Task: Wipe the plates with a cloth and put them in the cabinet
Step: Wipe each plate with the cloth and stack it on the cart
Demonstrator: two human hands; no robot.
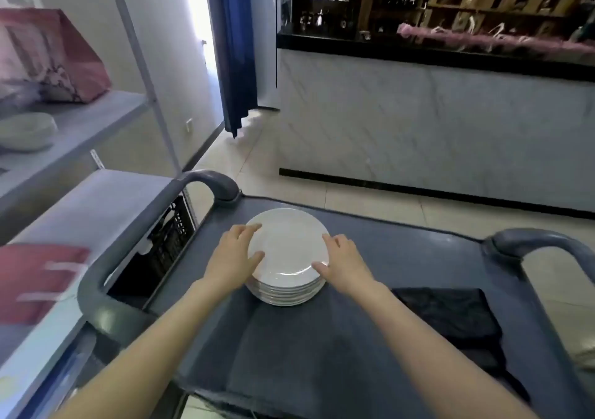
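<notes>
A stack of white dinner plates (286,293) sits near the far left of a grey service cart (405,257), its near edge resting on a grey cloth (289,354) spread across the cart top, probably to cushion the china and keep it from sliding. The left hand (233,257) and right hand (346,262) bracket the top plate (288,245) from opposite sides. On both, the thumb and fingers are spread and fairly straight, lying on the rim and not yet closed round it. This looks like the set-up for lifting the plate evenly off the pile. The plates are plain, round and glossy with a shallow well, their rims neatly aligned. A folded black cloth (450,315) lies just to the right, within easy reach for wiping. Grey shelving (80,122) stands alongside on the left.
</notes>
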